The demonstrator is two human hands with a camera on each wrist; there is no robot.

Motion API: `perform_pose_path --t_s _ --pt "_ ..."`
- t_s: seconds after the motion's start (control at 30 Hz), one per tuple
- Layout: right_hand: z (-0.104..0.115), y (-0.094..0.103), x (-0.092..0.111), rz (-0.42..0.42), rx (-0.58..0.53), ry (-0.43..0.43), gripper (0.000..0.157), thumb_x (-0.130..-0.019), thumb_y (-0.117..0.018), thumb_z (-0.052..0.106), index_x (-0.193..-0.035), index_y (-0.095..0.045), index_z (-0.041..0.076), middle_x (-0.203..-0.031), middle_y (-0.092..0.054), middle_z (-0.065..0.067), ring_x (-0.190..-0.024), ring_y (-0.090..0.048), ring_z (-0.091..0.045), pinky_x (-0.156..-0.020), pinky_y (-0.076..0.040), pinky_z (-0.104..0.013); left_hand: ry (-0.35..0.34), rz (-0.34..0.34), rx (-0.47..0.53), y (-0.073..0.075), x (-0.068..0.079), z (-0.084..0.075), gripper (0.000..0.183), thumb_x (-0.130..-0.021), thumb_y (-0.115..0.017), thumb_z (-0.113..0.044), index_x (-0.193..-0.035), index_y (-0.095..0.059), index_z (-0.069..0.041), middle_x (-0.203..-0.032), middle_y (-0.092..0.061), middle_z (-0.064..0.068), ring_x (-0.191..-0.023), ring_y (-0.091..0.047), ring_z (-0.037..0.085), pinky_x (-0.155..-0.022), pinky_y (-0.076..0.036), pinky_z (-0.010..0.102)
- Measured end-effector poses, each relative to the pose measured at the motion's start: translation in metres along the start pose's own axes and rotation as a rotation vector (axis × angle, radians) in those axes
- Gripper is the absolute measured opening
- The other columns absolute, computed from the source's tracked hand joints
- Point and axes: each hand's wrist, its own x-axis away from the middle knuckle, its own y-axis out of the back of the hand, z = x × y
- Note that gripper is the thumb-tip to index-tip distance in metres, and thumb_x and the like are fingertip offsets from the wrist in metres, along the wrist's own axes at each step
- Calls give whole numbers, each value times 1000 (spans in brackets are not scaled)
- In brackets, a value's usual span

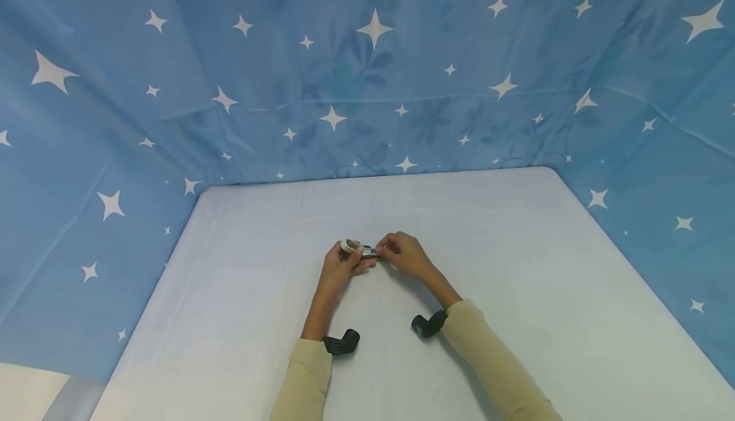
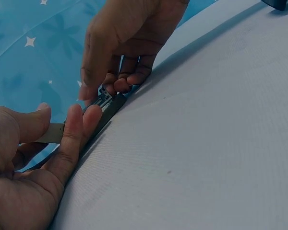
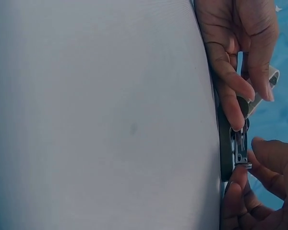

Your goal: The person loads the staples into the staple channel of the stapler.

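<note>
A small stapler (image 1: 369, 252) with its cream top cover swung up is held between both hands above the table. My left hand (image 1: 337, 273) grips its hinge end, thumb by the raised cover (image 2: 52, 133) and fingers along the side. In the right wrist view the metal magazine (image 3: 241, 143) lies exposed over a dark base (image 3: 225, 155). My right hand (image 1: 409, 256) has its thumb and fingertips at the magazine's front end, pinching there. Whether a staple strip sits in the magazine cannot be made out.
A white-covered table (image 1: 241, 293) spreads around the hands. Blue star-patterned curtains (image 1: 264, 57) hang behind it and at both sides. Black wrist cameras (image 1: 342, 342) are strapped at both sleeve cuffs.
</note>
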Motion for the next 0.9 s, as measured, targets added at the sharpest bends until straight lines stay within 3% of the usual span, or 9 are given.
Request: perform_pose_path --t_s 0.2,0.37,0.9 --pt "4 -1 -6 15 50 -100 12 -92 -68 24 -91 -70 13 -77 -64 -1 -63 -51 -12 -55 -41 -24 1 0 3 -1 -1 0 39 -98 -59 -11 -131 -46 7 -121 -57 32 -94 -73 32 -77 -60 21" --pt "6 -3 -6 32 62 -163 12 -90 -68 27 -91 -69 15 -76 -64 1 -60 -52 -11 -52 -40 -24 13 -5 22 -1 -1 1 38 -99 -58 -9 -131 -45 7 -120 -57 30 -87 -75 24 -76 -60 21" --pt "6 -2 -5 33 54 -159 10 -89 -66 22 -93 -71 14 -79 -64 1 -65 -51 -12 -54 -39 -22 11 0 7 1 -1 1 40 -98 -59 -12 -131 -45 6 -124 -56 32 -98 -71 36 -78 -59 20"
